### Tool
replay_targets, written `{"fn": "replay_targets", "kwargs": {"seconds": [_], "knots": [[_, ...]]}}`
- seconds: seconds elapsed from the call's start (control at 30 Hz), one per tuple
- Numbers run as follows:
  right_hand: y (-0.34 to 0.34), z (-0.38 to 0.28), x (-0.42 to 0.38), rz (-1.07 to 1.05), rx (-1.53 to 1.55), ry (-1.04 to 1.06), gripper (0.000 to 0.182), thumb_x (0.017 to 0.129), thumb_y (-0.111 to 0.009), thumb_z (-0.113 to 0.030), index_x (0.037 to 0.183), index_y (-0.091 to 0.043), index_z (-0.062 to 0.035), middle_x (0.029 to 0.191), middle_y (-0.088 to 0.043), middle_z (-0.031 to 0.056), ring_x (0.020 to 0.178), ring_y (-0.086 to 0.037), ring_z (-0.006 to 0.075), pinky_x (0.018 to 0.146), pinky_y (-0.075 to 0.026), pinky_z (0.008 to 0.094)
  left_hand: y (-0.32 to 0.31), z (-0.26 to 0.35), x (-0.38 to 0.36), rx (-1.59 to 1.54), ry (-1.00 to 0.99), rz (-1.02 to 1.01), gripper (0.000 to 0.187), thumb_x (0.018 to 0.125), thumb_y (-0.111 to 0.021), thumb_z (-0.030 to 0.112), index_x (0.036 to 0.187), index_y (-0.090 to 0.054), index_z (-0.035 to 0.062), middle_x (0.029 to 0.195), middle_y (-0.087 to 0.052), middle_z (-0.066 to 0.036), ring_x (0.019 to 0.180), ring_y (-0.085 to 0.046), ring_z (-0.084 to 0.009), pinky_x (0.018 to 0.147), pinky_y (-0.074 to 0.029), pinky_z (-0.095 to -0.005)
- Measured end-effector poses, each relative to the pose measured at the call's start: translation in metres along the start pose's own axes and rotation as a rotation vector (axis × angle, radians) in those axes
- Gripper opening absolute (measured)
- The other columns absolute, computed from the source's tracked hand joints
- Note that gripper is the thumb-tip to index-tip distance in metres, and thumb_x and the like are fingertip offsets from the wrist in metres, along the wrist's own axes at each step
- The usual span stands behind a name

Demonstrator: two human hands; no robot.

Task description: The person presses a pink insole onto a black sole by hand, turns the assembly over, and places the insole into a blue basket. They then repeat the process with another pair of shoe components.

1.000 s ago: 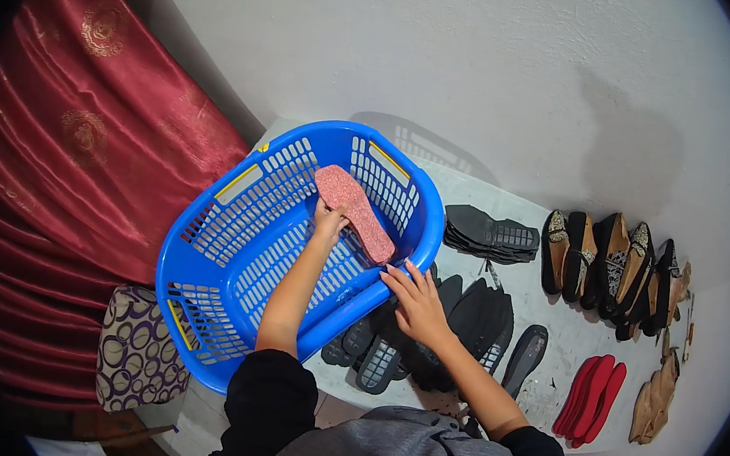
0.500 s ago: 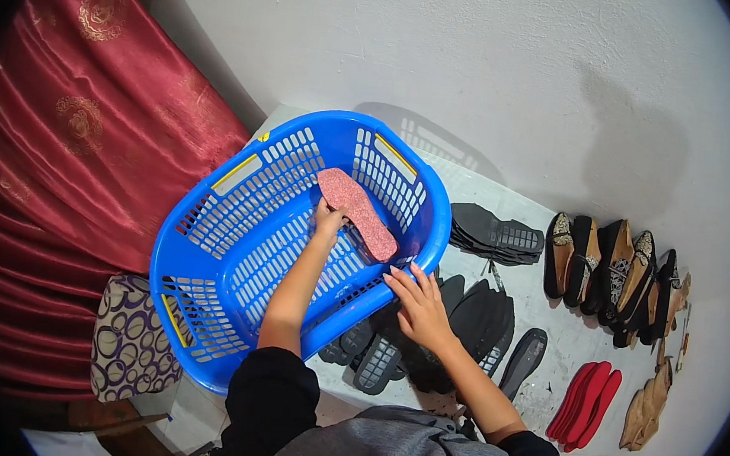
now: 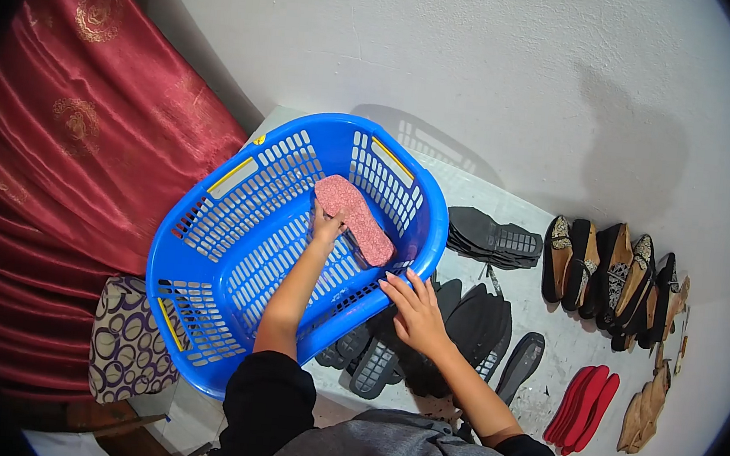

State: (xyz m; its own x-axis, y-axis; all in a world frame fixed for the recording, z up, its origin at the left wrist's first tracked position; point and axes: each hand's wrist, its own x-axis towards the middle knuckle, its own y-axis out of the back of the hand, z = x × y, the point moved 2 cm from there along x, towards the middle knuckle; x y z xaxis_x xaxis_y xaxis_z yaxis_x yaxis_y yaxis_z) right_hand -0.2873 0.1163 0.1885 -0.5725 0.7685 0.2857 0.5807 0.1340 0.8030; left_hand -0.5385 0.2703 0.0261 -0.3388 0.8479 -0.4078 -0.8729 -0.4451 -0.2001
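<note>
A large blue plastic laundry basket (image 3: 356, 126) with slotted walls stands tilted on the white table. Inside it, my left hand (image 3: 327, 226) is closed on the edge of a speckled pink insole (image 3: 356, 212), near the basket's far right end. How many layers are in that grip is hard to see. My right hand (image 3: 418, 313) rests on the near rim, fingers stretched out and fingertips touching the blue plastic. Just beneath that hand lie several black shoe soles (image 3: 476, 320), partly hidden by my forearm and the basket.
Behind the right hand is a stack of black soles (image 3: 494, 238). Farther right stand several black shoes (image 3: 609, 271), red insoles (image 3: 582, 409) and tan pieces (image 3: 644, 417). A single black sole (image 3: 520, 366) lies nearby. A red curtain (image 3: 81, 203) and patterned cushion (image 3: 131, 342) are at left.
The pink insole has shifted very slightly down and left with my left hand. My right hand stays at the basket's rim; the whole view has moved a little.
</note>
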Motion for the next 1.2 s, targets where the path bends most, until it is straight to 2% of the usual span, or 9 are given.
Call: {"fn": "replay_targets", "kwargs": {"seconds": [0.13, 0.23, 0.33, 0.43, 0.57, 0.67, 0.77, 0.93, 1.2], "knots": [[0.001, 0.0, 0.001, -0.008, 0.009, 0.0, 0.074, 0.061, -0.061, -0.003, 0.129, -0.037, -0.0187, 0.135, -0.033, 0.0006, 0.126, -0.026, 0.0269, 0.099, -0.022, 0.0534, 0.003, -0.002, 0.0, 0.034, 0.012, -0.072, 0.091, 0.077, -0.065, 0.009, 0.139, 0.0, 0.0174, 0.114, -0.047, -0.007, 0.092, -0.052, -0.0175, 0.068, -0.047, -0.03], [0.0, 0.001, 0.001, -0.01, 0.004, 0.003, 0.075, 0.061, -0.062, -0.004, 0.129, -0.036, -0.0186, 0.135, -0.033, 0.0004, 0.126, -0.026, 0.0266, 0.099, -0.022, 0.0534, 0.005, -0.02, 0.011, 0.255, -0.196, 0.151, 0.091, 0.074, -0.067, 0.016, 0.138, -0.003, 0.0105, 0.116, -0.045, -0.01, 0.101, -0.047, -0.0236, 0.086, -0.039, -0.0378], [0.004, 0.0, 0.001, -0.015, 0.017, 0.016, 0.071, 0.06, -0.058, -0.002, 0.128, -0.039, -0.0162, 0.133, -0.035, 0.0039, 0.125, -0.027, 0.0314, 0.098, -0.024, 0.0533, -0.012, 0.029, -0.036, 1.102, -0.559, 0.468, 0.09, 0.067, -0.067, 0.017, 0.137, -0.012, 0.0056, 0.12, -0.04, -0.015, 0.112, -0.038, -0.0298, 0.097, -0.026, -0.0419], [0.002, 0.001, 0.0, -0.027, -0.001, 0.009, 0.072, 0.06, -0.058, -0.002, 0.128, -0.039, -0.0169, 0.134, -0.035, 0.0038, 0.125, -0.027, 0.0312, 0.098, -0.024, 0.0536, -0.021, 0.069, -0.048, 1.374, -1.092, -0.101, 0.088, 0.058, -0.064, 0.015, 0.135, -0.022, 0.0066, 0.123, -0.036, -0.018, 0.115, -0.035, -0.0331, 0.097, -0.025, -0.0431], [-0.001, 0.002, 0.0, -0.018, 0.009, -0.009, 0.074, 0.061, -0.061, -0.004, 0.129, -0.037, -0.0187, 0.134, -0.035, 0.0005, 0.125, -0.028, 0.0262, 0.1, -0.022, 0.0532, -0.042, 0.094, -0.051, 1.701, -1.129, -0.75, 0.091, 0.053, -0.068, 0.013, 0.133, -0.026, 0.0077, 0.129, -0.035, -0.013, 0.122, -0.031, -0.0315, 0.102, -0.022, -0.0428], [-0.002, 0.002, 0.0, -0.005, 0.022, -0.004, 0.074, 0.061, -0.061, -0.004, 0.129, -0.038, -0.0187, 0.134, -0.035, 0.0004, 0.125, -0.028, 0.0261, 0.1, -0.022, 0.053, -0.056, 0.079, -0.039, 1.803, -1.125, -1.006, 0.1, 0.046, -0.076, 0.017, 0.132, -0.026, 0.0086, 0.131, -0.035, -0.009, 0.125, -0.029, -0.0275, 0.104, -0.021, -0.0426], [-0.002, 0.003, 0.0, -0.003, 0.023, 0.0, 0.074, 0.06, -0.061, -0.004, 0.129, -0.038, -0.0187, 0.133, -0.036, 0.0004, 0.125, -0.029, 0.0261, 0.099, -0.022, 0.053, -0.071, 0.061, -0.032, 1.884, -1.171, -1.148, 0.107, 0.039, -0.079, 0.023, 0.132, -0.027, 0.0086, 0.132, -0.036, -0.009, 0.126, -0.03, -0.0249, 0.104, -0.022, -0.0425], [0.0, 0.004, 0.001, -0.007, 0.02, 0.011, 0.072, 0.061, -0.06, -0.004, 0.129, -0.039, -0.0185, 0.133, -0.036, 0.0, 0.124, -0.029, 0.0259, 0.099, -0.022, 0.0529, -0.067, 0.026, -0.005, 1.707, -1.22, -1.197, 0.049, 0.056, -0.063, 0.005, 0.104, -0.051, 0.006, 0.102, -0.056, -0.01, 0.1, -0.052, -0.0273, 0.088, -0.039, -0.0373], [-0.003, 0.007, 0.001, 0.013, 0.065, 0.018, 0.07, 0.062, -0.059, -0.004, 0.127, -0.041, -0.0186, 0.132, -0.037, -0.0001, 0.123, -0.031, 0.0253, 0.098, -0.024, 0.0532, -0.068, 0.022, 0.0, 1.77, -1.19, -1.216, 0.034, 0.058, -0.063, 0.003, 0.09, -0.052, 0.0084, 0.093, -0.059, -0.008, 0.094, -0.054, -0.0253, 0.085, -0.041, -0.0355]]}}
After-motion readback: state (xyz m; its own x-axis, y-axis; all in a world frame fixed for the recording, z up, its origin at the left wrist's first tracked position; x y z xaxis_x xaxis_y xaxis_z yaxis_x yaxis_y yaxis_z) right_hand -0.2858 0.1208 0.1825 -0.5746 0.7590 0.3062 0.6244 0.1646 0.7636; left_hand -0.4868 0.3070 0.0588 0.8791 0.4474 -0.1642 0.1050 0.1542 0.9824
